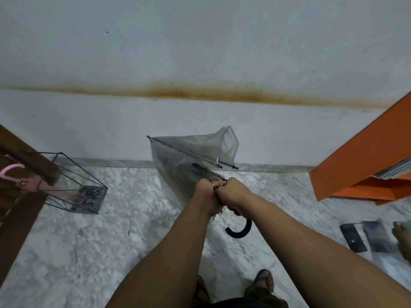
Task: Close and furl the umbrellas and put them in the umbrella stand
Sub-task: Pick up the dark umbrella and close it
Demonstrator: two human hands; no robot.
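A clear umbrella [191, 152] with black ribs is folded down, its tip pointing away to the upper left, its canopy loose and unfurled. Its black hooked handle [240, 230] hangs below my hands. My left hand [205, 194] grips the gathered canopy and rib ends near the shaft. My right hand [233, 194] holds the same bunch right beside it, knuckles touching. A black wire umbrella stand [77, 183] sits on the floor at the left, with a pink umbrella [13, 171] inside, its curved handle sticking out.
Marble floor runs below a white stained wall. A brown wooden door frame [20, 196] is at the far left. An orange shelf [360, 156] juts in at the right. Dark flat items [364, 236] and another person's foot [402, 238] lie at the right edge.
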